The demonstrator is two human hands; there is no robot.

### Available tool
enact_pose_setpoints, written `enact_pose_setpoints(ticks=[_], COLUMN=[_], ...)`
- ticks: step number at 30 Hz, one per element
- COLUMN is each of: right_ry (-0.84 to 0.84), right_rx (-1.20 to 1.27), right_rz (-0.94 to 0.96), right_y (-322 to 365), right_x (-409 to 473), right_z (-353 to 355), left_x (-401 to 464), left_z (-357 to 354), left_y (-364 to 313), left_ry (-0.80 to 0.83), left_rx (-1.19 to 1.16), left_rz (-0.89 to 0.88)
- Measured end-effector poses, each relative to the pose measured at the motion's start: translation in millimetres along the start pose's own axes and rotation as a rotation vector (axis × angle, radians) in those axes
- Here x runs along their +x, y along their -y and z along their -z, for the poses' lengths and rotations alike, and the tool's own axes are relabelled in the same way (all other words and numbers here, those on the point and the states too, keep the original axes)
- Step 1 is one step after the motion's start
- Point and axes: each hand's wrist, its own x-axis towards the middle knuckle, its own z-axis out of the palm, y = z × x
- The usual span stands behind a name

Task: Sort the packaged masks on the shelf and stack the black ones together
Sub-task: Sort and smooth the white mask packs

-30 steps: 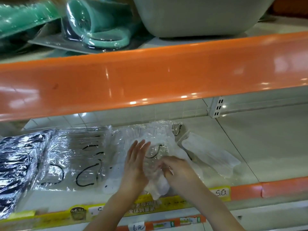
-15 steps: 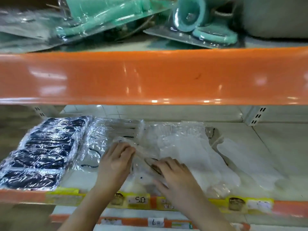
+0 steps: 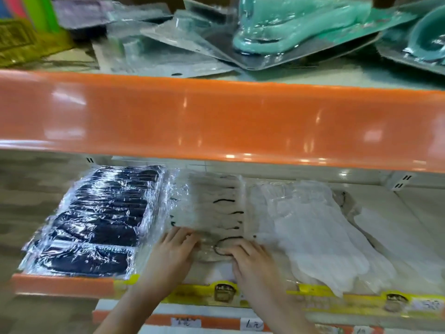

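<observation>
— Shelving fills our view: an orange rail [image 3: 216,121] runs across the top, and under it lies the pale shelf [image 3: 409,206] that we work on. What do we take as our landmark?

— The clear pack [image 3: 212,213] in the middle of the shelf, the one with thin black loops showing through the film. It looks like pale masks in wrap, though blur hides the detail.

— Where are the black masks [image 3: 96,220]?

— Left of the clear pack, just beside it: a stack of dark packs in shiny film, reaching the shelf's front edge.

— And on the other side?

— White masks [image 3: 320,227] lie right of the clear pack, overlapping it at its edge and fanning out toward the front.

— Our hands?

— Both sit at the near end of the clear pack. Our left hand [image 3: 173,251] has its fingers curled down onto the film at the near left corner. Our right hand [image 3: 250,261] has its fingers bent over the near right part, on a black loop. Each grip appears closed on the wrap, though blur softens the fingertips.

— Anything else?

— Above the rail, teal items [image 3: 301,22] in blister packs lie heaped. Below the clear pack, yellow price tags [image 3: 313,295] line the shelf's front.
</observation>
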Motion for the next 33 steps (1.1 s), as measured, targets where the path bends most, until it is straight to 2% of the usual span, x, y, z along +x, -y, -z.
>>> enact_pose_setpoints(ticks=[10,15,21,27,33], right_ry=[-0.163,-0.138,-0.228,-0.082,-0.132], right_rx=[-0.105,-0.196,-0.152,-0.094,-0.063], right_rz=[-0.11,-0.186,-0.163,-0.148,-0.176], right_y=[18,30,32,21,24], right_x=[3,-2,5,12,19], right_z=[-15,-18,-23,-37,-40], left_x=[-4,-3,-6,-2,-2], left_z=[11,13,2,3,4], left_y=[16,13,16,15,11], left_ry=[0.155,0.241,0.161,0.162,0.101], left_rx=[-0.07,0.007,-0.159,-0.143,-0.144], left_rz=[0.033,0.004,0.09,0.166,0.212])
